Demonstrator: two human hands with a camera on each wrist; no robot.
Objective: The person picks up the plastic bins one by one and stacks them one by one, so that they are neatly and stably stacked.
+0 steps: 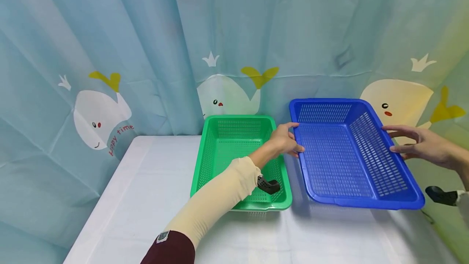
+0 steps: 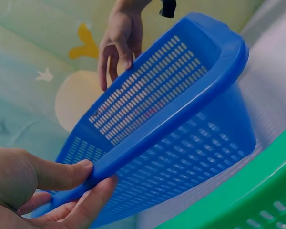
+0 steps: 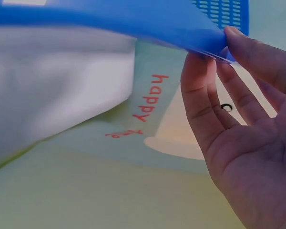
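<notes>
A blue perforated plastic basket (image 1: 335,162) is held between both hands, tilted, with its right side higher than its left. My left hand (image 1: 283,138) pinches the left rim, thumb on top and fingers beneath, as the left wrist view shows with the blue basket (image 2: 171,124). On the opposite rim, my right hand (image 1: 425,144) grips with thumb and fingertips; in the right wrist view its fingers (image 3: 200,90) meet the rim's underside. A green perforated basket (image 1: 216,162) stands on the table just left of the blue one, partly covered by my left forearm.
The white-covered table (image 1: 124,207) carries the green basket. Behind it hangs a light blue curtain (image 1: 154,52) printed with whales, close to the baskets' far edges. The table's right edge lies below the blue basket.
</notes>
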